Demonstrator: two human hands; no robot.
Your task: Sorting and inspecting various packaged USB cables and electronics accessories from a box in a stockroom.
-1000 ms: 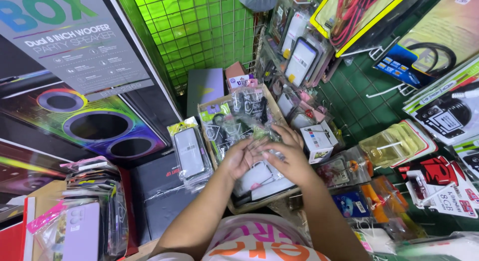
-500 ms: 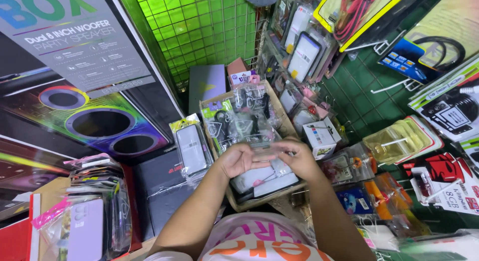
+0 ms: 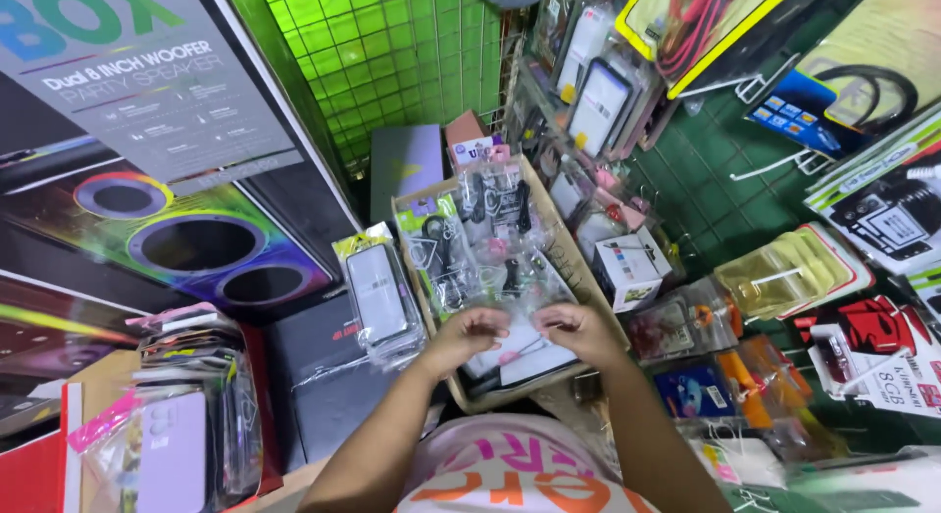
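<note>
A person's left hand (image 3: 469, 335) and right hand (image 3: 576, 329) meet over an open cardboard box (image 3: 573, 268) crammed with bagged phone accessories, each hand pinching one end of a small clear plastic packet (image 3: 521, 317) stretched between them. The fingers of both hands are curled tight on the packet's edges; its contents are too small to make out. The packet hangs just above the box's near end, over a white flat package (image 3: 515, 356) lying inside. To the left of the box, touching its wall, leans a stack of bagged phone cases (image 3: 375, 293); farther left stands a large speaker carton (image 3: 167, 180). To the right of the box sits a small white carton (image 3: 630, 268), and beyond it a green wire grid (image 3: 706, 180) hung with cables and chargers. The work appears to be at the handling stage, a single packet lifted out for sorting or opening. A next move would call for a steady two-handed pinch, since the thin film looks slippery.
</note>
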